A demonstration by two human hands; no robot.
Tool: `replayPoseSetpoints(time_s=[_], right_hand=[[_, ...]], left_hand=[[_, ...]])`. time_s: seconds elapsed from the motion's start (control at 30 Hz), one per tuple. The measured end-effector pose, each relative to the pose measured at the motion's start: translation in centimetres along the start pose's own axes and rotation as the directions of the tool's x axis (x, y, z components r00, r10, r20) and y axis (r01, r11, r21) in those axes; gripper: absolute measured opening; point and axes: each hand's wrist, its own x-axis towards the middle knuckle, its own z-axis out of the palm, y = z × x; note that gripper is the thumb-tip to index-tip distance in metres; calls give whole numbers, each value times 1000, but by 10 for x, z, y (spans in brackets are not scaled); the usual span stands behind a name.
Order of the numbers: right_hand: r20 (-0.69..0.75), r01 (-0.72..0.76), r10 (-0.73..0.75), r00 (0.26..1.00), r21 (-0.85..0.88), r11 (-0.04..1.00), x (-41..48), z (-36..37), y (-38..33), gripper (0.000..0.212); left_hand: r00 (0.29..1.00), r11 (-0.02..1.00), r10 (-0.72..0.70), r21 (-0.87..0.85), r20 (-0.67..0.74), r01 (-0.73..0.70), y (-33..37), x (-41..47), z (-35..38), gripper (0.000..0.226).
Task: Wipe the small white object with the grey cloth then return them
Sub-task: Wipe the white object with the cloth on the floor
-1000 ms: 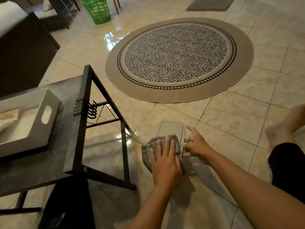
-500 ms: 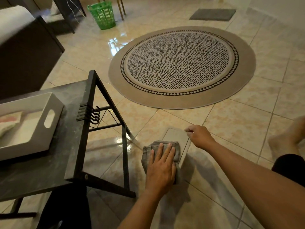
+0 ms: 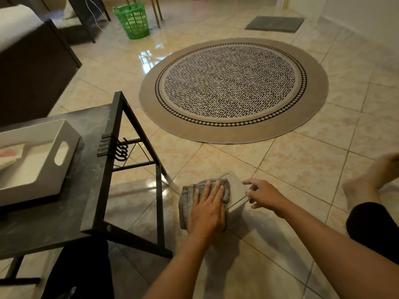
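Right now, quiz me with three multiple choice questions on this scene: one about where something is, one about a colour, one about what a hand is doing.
1. Where does the white tray sit?
A. on the dark low table
B. on the round rug
C. on the floor tiles

2. What colour is the slatted basket at the far end of the floor?
A. red
B. green
C. blue

3. What is the left hand doing?
A. hanging free in the air
B. gripping a table leg
C. pressing flat on the grey cloth

Answers:
1. A, the tray rests on the dark low table at the left.
2. B, its plastic slats are bright green.
3. C, the palm lies flat on the grey cloth, which covers part of the small white object; the right hand is beside that object, fingers spread.
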Motion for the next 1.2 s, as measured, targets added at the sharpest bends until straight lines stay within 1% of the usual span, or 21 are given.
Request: replayPoseSetpoints(time_s=[0.13,0.23,0.3,0.37,0.43,0.47,0.5,0.57,0.67,0.73,0.83,0.97,1.13,1.2], right_hand=[[102,113,-108,989,-51,992,9,-3,-14,58],[212,120,-105,972,-62,991,16,-8,-20,74],[295,78,-74,953,0,997,17,-13,-21,79],[330,42,-58,942,55,998,16,-15,-20,81],[332,14,-47,942,100,995,13,-15,-15,81],[329,5,-44,943,119,993,11,-14,-13,79],[323,-1,-43,945,135,991,9,-13,-10,78],[317,-8,-42,948,157,988,8,-13,-5,77],[314,-16,-38,949,168,986,7,-15,-2,77],[313,-23,-36,949,181,983,5,-12,-3,77],[308,-21,-42,951,199,980,3,-5,-2,76],[300,-29,-43,953,232,972,2,-2,-2,78],[280,-3,-49,959,184,983,2,-3,-6,73],[283,5,-50,958,157,988,4,-2,-8,73]], left_hand=[[994,995,101,-9,36,-101,-19,4,-9,61],[986,987,160,6,44,-161,-29,6,-11,58],[988,988,155,14,27,-155,-30,6,-10,60],[997,997,68,20,20,-69,-23,5,-8,64],[999,1000,-28,3,31,28,-4,5,-3,69],[998,998,-51,-24,40,52,8,6,-1,71],[997,997,-53,-55,51,56,17,8,0,71],[997,997,-11,-76,70,16,24,14,-3,67],[996,999,32,7,82,-33,5,16,-7,65],[997,998,-5,55,81,0,-7,11,-6,65],[996,996,-56,76,65,51,1,9,-1,66],[999,998,-13,65,43,10,15,17,3,64],[995,995,-97,24,5,97,4,4,3,64],[996,996,-82,25,19,82,12,0,6,64]])
